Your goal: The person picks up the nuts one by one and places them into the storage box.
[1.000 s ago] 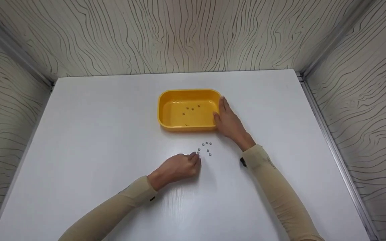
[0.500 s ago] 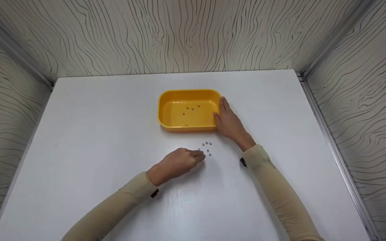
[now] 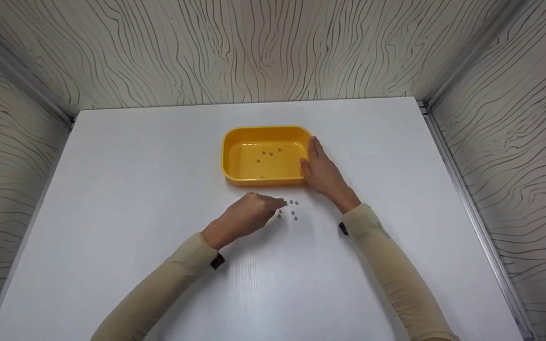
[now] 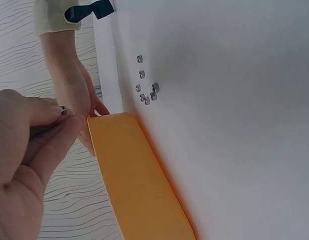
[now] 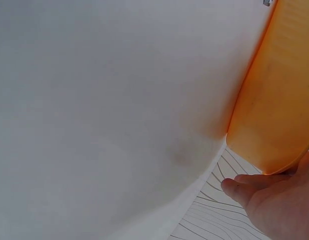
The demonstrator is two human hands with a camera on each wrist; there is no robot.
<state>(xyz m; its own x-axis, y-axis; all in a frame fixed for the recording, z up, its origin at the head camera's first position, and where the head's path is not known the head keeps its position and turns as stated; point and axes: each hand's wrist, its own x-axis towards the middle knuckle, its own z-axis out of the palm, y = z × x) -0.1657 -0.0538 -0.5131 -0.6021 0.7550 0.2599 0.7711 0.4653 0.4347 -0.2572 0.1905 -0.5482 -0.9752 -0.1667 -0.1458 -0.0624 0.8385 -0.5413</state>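
Note:
My left hand pinches a small metal nut between thumb and fingertip, raised above the table just in front of the yellow tray. Close by its fingertips, several loose nuts lie on the white tabletop; the left wrist view shows the same nuts in a loose cluster. At the tray's right end my right hand grips the wall, its thumb over the rim and its fingers along the outside. Several more nuts are scattered on the tray's floor.
The white table is bounded by wood-patterned panels at the back and sides. Metal rails run along its side edges. One nut shows beside the tray in the right wrist view.
From among the loose nuts, my left hand has picked one up and moved away toward the tray. My right hand stays on the tray, which has hardly moved.

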